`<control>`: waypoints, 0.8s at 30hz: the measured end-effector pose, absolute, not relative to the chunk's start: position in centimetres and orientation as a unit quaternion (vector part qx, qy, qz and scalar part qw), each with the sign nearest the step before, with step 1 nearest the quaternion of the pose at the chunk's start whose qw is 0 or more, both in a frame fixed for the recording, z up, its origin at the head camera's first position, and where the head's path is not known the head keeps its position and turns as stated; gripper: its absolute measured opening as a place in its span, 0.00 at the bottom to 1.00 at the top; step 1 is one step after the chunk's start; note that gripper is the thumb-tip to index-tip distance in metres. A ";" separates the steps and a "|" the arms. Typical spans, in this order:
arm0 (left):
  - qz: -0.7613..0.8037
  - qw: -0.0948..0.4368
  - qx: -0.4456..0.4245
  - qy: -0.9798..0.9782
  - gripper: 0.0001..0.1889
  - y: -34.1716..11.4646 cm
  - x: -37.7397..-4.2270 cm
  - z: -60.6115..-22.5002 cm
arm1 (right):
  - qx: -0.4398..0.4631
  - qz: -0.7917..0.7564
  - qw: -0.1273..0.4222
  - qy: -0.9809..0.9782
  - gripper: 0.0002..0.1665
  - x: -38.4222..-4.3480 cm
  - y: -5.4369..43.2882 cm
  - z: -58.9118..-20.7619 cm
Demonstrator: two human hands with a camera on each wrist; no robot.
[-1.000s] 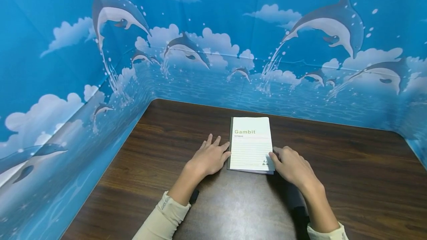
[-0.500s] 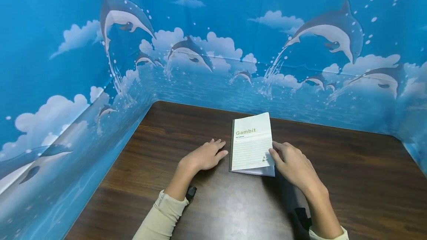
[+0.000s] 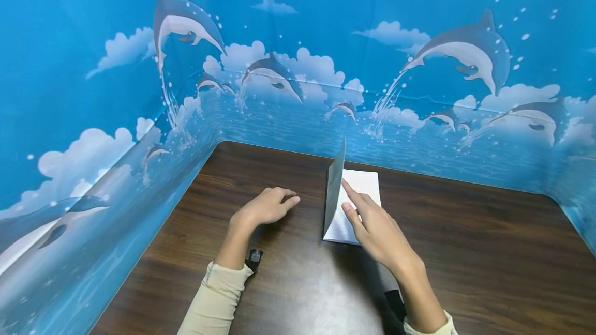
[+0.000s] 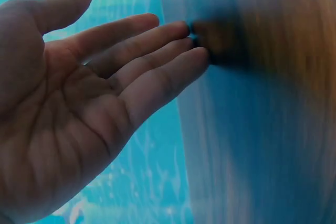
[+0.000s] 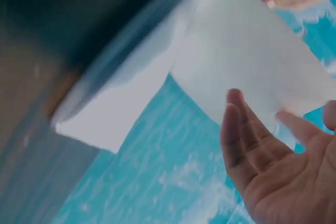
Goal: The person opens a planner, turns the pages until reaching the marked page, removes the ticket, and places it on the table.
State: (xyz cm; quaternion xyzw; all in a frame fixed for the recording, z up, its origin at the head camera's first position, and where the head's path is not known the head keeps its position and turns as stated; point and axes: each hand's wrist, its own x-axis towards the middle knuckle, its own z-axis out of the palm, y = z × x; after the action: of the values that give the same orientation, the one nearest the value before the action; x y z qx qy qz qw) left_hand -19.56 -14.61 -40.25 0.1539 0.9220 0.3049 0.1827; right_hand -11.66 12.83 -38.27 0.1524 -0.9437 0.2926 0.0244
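centrally, thin paper notebook (image 3: 356,206) cover upright, right hand (image 3: 372,224) flat against it, left hand (image 3: 265,210) relaxed

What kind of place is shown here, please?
Probably a staged tabletop booth, not a lived-in room: a dark wooden table is enclosed on three sides by a dolphin-printed blue backdrop, with only a notebook on it.

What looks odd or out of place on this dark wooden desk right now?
Only the white notebook stands out: its front cover stands nearly upright, lifted by the right hand. The left hand rests apart on the dark wooden table. Nothing looks spilled or damaged.
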 end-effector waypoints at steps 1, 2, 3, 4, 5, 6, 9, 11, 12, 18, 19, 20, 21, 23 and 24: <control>0.305 0.182 0.150 0.923 0.27 -15.0 -19.7 -40.1 | 0.162 0.290 0.015 -0.943 0.34 -11.6 12.4 -38.6; 0.304 0.181 0.146 0.924 0.27 -15.5 -19.8 -40.1 | 0.172 0.288 0.004 -0.942 0.34 -11.5 12.0 -38.9; 0.305 0.181 0.143 0.924 0.28 -16.0 -19.9 -40.0 | 0.180 0.286 -0.012 -0.941 0.34 -11.4 11.6 -39.2; 0.305 0.181 0.141 0.924 0.28 -16.5 -20.0 -39.9 | 0.186 0.283 -0.029 -0.940 0.34 -11.3 11.3 -39.5; 0.307 0.182 0.141 0.923 0.28 -17.1 -20.1 -39.9 | 0.190 0.281 -0.046 -0.940 0.34 -11.3 11.0 -39.8; 0.313 0.186 0.137 0.921 0.28 -17.6 -20.2 -39.8 | 0.191 0.279 -0.066 -0.939 0.34 -11.3 10.8 -40.0; 0.341 0.200 0.135 0.909 0.28 -19.2 -20.3 -39.8 | 0.183 0.282 -0.118 -0.934 0.35 -11.3 10.4 -40.5; 0.373 0.217 0.123 0.894 0.28 -20.0 -20.2 -39.8 | 0.174 0.285 -0.145 -0.931 0.35 -11.3 10.4 -40.7; 0.390 0.225 0.114 0.886 0.28 -20.3 -20.2 -39.8 | 0.168 0.287 -0.158 -0.930 0.35 -11.2 10.4 -40.7; 0.439 0.249 0.092 0.859 0.29 -21.4 -20.1 -39.8 | 0.164 0.281 -0.186 -0.927 0.33 -10.9 10.1 -41.1; 0.439 0.248 0.089 0.859 0.29 -21.6 -20.0 -39.7 | 0.166 0.277 -0.187 -0.928 0.32 -10.8 10.0 -41.2; 0.440 0.248 0.084 0.859 0.29 -21.8 -19.9 -39.6 | 0.167 0.274 -0.189 -0.928 0.32 -10.8 9.8 -41.2; 0.437 0.248 0.084 0.860 0.28 -22.0 -19.9 -39.6 | 0.166 0.268 -0.190 -0.930 0.32 -10.8 9.7 -41.3; 0.435 0.251 0.088 0.860 0.27 -22.0 -19.8 -39.5 | 0.161 0.259 -0.196 -0.932 0.31 -10.7 9.6 -41.4; 0.431 0.252 0.095 0.861 0.26 -22.0 -19.8 -39.5 | 0.158 0.254 -0.198 -0.933 0.32 -10.7 9.5 -41.4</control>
State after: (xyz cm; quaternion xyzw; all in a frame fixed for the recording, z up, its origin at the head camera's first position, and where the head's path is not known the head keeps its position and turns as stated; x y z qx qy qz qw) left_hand -19.85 -21.99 -39.52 0.0951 0.8610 0.4313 0.2523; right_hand -10.70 9.51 -41.37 0.1583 -0.9333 0.2545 -0.1979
